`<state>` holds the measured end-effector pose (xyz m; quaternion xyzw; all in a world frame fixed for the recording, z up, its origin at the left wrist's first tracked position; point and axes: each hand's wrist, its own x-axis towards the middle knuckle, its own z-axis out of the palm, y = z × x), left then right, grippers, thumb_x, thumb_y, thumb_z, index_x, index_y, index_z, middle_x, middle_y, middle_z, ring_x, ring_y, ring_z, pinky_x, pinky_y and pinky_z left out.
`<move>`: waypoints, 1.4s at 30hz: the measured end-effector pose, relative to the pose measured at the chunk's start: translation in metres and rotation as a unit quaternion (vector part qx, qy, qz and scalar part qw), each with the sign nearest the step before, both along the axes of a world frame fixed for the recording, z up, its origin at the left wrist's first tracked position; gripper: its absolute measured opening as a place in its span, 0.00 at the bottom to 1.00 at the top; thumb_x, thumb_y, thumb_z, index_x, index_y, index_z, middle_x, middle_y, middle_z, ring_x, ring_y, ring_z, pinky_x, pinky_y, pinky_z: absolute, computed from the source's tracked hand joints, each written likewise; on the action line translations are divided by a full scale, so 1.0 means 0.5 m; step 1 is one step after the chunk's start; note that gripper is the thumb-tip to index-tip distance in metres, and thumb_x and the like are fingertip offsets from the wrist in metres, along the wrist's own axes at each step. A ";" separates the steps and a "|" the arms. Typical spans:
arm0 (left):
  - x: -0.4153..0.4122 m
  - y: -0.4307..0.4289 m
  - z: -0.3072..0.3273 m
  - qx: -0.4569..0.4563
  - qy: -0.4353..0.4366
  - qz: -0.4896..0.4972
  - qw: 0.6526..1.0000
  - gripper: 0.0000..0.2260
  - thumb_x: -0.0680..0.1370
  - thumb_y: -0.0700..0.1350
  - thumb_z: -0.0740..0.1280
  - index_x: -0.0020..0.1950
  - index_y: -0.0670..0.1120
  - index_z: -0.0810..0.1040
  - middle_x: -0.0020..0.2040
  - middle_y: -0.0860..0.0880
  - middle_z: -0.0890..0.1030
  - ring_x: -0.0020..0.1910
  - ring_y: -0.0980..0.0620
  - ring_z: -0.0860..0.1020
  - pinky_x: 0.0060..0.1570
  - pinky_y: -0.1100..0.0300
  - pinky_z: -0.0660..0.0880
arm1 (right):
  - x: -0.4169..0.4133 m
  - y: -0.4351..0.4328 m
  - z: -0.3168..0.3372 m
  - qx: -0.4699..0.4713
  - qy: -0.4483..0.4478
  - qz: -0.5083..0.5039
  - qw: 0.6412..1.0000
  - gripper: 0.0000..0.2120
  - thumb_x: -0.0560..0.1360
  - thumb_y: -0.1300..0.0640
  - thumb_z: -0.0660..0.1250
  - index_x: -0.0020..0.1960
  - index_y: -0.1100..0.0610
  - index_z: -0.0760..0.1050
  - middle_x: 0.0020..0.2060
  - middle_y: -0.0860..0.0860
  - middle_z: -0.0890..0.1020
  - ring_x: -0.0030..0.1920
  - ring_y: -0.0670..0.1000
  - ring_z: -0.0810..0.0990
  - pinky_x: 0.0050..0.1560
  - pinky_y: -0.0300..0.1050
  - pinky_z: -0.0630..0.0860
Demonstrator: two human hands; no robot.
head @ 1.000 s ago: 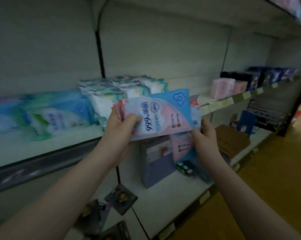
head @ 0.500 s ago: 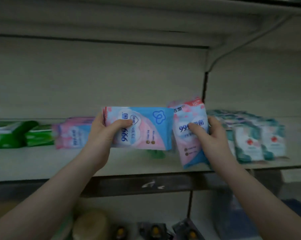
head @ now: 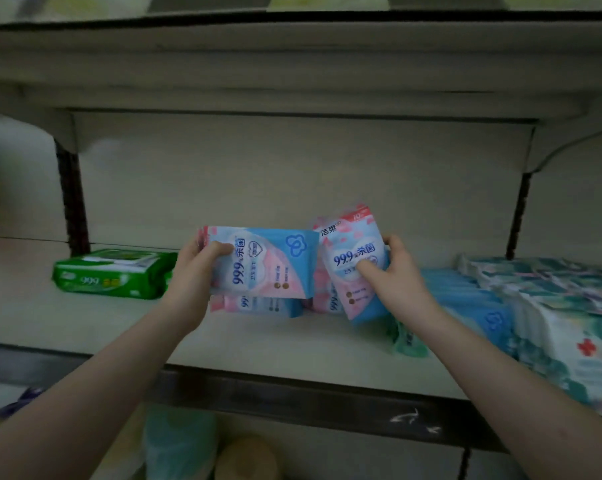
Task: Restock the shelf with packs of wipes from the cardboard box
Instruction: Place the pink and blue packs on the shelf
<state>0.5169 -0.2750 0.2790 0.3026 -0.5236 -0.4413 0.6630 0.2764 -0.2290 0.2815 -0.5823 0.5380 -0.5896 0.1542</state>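
Note:
My left hand (head: pixel 192 282) grips a pink-and-blue pack of wipes (head: pixel 268 263), held sideways over the white shelf (head: pixel 258 344). My right hand (head: pixel 393 271) pinches a second pink-and-blue pack (head: pixel 353 247), tilted upright just to the right of the first. Behind and below both held packs, more pink-and-blue packs (head: pixel 258 304) lie on the shelf. The cardboard box is out of view.
A green wipes pack (head: pixel 112 273) lies on the shelf at the left. Blue packs (head: pixel 472 299) and white-teal packs with a red cross (head: pixel 576 327) fill the right side. A small green pack (head: pixel 408 342) lies near the front edge. Another shelf hangs overhead.
The view has swung left and closer to the shelf. Both hands have carried their packs toward the pink-and-blue packs lying on the shelf, and the green pack now shows at the left.

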 end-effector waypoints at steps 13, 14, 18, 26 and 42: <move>0.078 -0.095 -0.069 0.023 -0.152 0.047 0.987 0.09 0.76 0.31 0.63 0.44 0.45 0.71 0.41 0.46 0.79 0.37 0.53 0.80 0.38 0.62 0.78 | 0.102 -0.081 0.055 0.236 0.481 -0.080 0.840 0.16 0.73 0.57 0.65 0.60 0.60 0.73 0.57 0.59 0.78 0.55 0.59 0.79 0.44 0.42 0.70; 0.077 -0.100 -0.072 0.022 -0.173 0.041 0.984 0.09 0.76 0.31 0.64 0.44 0.45 0.72 0.41 0.47 0.79 0.36 0.55 0.80 0.36 0.65 0.78 | 0.108 -0.087 0.054 0.231 0.498 -0.081 0.832 0.16 0.73 0.58 0.64 0.60 0.60 0.73 0.58 0.59 0.78 0.56 0.59 0.78 0.45 0.42 0.71; 0.079 -0.132 -0.090 0.021 -0.292 0.117 0.949 0.09 0.72 0.39 0.72 0.42 0.44 0.72 0.41 0.43 0.76 0.42 0.47 0.77 0.43 0.52 0.75 | 0.110 -0.109 0.041 0.201 0.561 -0.123 0.794 0.19 0.73 0.62 0.64 0.64 0.54 0.72 0.60 0.55 0.77 0.60 0.57 0.77 0.54 0.46 0.73; 0.052 -0.125 -0.082 0.054 -0.421 0.236 0.874 0.33 0.67 0.40 0.76 0.68 0.40 0.66 0.63 0.37 0.68 0.58 0.40 0.72 0.56 0.53 0.69 | 0.076 -0.103 -0.027 0.095 0.594 -0.235 0.764 0.19 0.74 0.66 0.59 0.64 0.56 0.66 0.60 0.56 0.72 0.62 0.59 0.69 0.55 0.50 0.71; -0.023 -0.090 -0.073 0.068 -0.541 0.346 0.764 0.33 0.71 0.49 0.71 0.71 0.48 0.58 0.72 0.37 0.58 0.71 0.37 0.59 0.66 0.41 0.59 | 0.059 -0.060 -0.023 0.072 0.517 -0.195 0.830 0.21 0.74 0.54 0.62 0.65 0.56 0.67 0.61 0.56 0.76 0.62 0.57 0.73 0.62 0.49 0.66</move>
